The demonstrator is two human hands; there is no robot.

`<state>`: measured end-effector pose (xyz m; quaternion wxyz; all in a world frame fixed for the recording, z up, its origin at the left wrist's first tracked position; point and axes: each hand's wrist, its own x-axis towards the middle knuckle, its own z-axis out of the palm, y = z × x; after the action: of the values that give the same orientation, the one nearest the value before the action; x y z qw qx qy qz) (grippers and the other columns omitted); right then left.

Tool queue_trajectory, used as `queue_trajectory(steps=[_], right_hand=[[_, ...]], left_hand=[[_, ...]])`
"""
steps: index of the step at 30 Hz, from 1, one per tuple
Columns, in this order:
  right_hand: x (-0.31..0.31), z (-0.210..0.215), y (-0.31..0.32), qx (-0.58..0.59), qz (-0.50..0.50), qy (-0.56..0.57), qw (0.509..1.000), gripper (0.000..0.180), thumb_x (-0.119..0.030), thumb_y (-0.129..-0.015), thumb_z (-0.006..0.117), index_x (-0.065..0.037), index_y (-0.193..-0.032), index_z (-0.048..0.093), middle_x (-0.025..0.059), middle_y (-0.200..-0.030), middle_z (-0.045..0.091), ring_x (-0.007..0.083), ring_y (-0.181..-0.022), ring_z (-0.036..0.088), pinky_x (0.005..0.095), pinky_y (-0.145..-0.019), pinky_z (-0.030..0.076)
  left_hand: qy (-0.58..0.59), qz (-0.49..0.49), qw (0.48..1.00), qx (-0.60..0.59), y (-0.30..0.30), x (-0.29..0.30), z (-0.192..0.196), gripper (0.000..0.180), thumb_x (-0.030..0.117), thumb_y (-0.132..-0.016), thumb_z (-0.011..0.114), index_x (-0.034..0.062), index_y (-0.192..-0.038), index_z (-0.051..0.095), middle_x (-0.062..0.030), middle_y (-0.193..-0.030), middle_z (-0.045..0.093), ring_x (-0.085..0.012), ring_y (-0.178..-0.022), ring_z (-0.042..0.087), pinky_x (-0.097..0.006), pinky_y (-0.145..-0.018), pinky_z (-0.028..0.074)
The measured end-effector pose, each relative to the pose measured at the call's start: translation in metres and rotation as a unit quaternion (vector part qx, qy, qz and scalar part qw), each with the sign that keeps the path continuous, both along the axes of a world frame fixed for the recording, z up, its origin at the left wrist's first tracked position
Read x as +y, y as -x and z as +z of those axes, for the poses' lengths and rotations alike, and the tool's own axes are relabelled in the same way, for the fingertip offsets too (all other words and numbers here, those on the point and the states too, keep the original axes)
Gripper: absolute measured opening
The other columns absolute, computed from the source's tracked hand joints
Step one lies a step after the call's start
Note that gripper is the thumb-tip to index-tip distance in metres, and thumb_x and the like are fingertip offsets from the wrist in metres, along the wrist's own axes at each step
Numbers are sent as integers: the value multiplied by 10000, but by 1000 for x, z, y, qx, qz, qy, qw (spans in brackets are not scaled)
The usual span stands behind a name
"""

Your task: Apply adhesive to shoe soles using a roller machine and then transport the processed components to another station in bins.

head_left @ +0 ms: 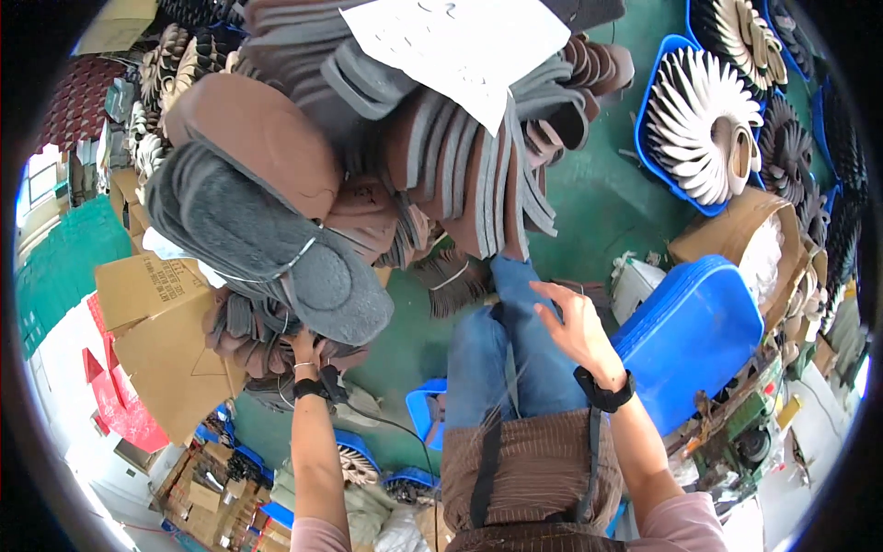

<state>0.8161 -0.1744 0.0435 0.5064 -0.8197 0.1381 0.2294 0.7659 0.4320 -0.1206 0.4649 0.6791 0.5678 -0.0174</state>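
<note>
1. At the left, an opened carton [161, 359] stands close beside the soles.
2. Next comes the grey bundle [239, 216] of soles, with a pale string [307, 248] across it. It lies in front of the big pile, and a small stack [258, 357] of brown and grey soles is below it.
3. The left hand [306, 351] is at this small stack, under the lower edge of the grey bundle. Its fingers are partly hidden, so I cannot tell if they grasp something.
4. In the middle, the big pile [464, 184] has brown and grey soles in rows, and a white paper [460, 46] lies on its top.
5. The right hand [579, 333] is above the jeans [478, 359], its fingers released and spread, holding nothing.
6. At the right are a blue tub [694, 322] and, farther away, a basket [641, 138] with pale soles [699, 124].
</note>
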Motion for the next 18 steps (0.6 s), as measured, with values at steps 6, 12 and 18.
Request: queue_trajectory(steps=[6, 12, 18], right_hand=[[3, 9, -22, 9, -81, -59, 995, 281, -45, -832, 544, 46, -1095, 583, 197, -1043, 638, 286, -985, 623, 338, -872, 466], [-2, 38, -65, 0, -217, -163, 962, 222, -56, -898, 516, 33, -1089, 585, 100, -1011, 648, 139, -969, 599, 270, -883, 445], [-11, 70, -108, -66, -256, -229, 937, 349, -147, -922, 552, 38, -1215, 517, 112, -1170, 584, 151, -1111, 524, 277, -971, 381]], left_hand=[[153, -38, 945, 286, -28, -6, 45, 566, 406, -909, 477, 164, -1403, 341, -116, -1447, 294, -313, -1196, 462, -498, -915, 404], [136, 48, 958, 249, -44, -24, 76, 779, 456, -865, 553, 30, -1410, 197, -221, -1370, 332, -365, -1131, 503, -555, -858, 464], [161, 130, 949, 239, -33, -15, 38, 763, 478, -816, 615, 46, -1347, 279, -198, -1241, 406, -362, -1052, 537, -575, -828, 465]])
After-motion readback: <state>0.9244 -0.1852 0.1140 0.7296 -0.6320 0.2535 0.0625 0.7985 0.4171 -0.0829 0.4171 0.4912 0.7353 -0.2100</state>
